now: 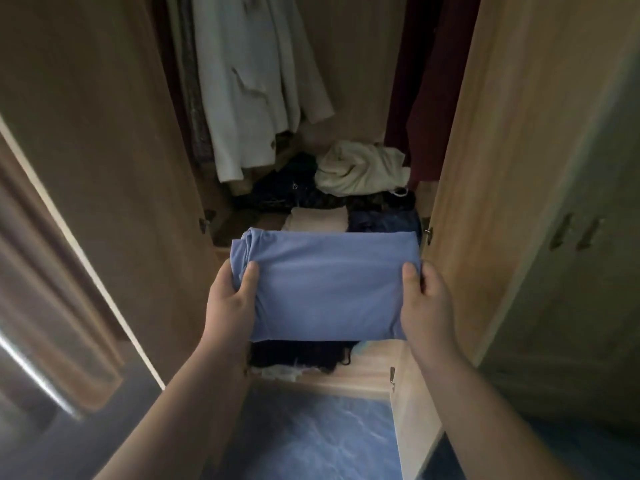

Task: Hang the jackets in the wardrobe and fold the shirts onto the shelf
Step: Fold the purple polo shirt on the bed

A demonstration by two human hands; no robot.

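Folded blue shirt (329, 285) sits at the centre of the frame, held level in front of the open wardrobe (512, 168). The left hand (230, 299) clamps its left edge, thumb on top and fingers underneath; the right hand (427, 299) grips the right edge the same way. No brand, label or writing can be read on the shirt or anywhere else. Just beyond it, on the shelf (239, 221), lie a folded beige garment (318, 220) and a dark blue one (384, 221). Further back a crumpled cream cloth (360, 168) rests on a heap of dark clothes (287, 188). A pale jacket (242, 88) hangs at the upper left, a dark red garment (426, 81) at the upper right. Below the shirt, black clothing (298, 355) lies on a lower shelf (367, 368).
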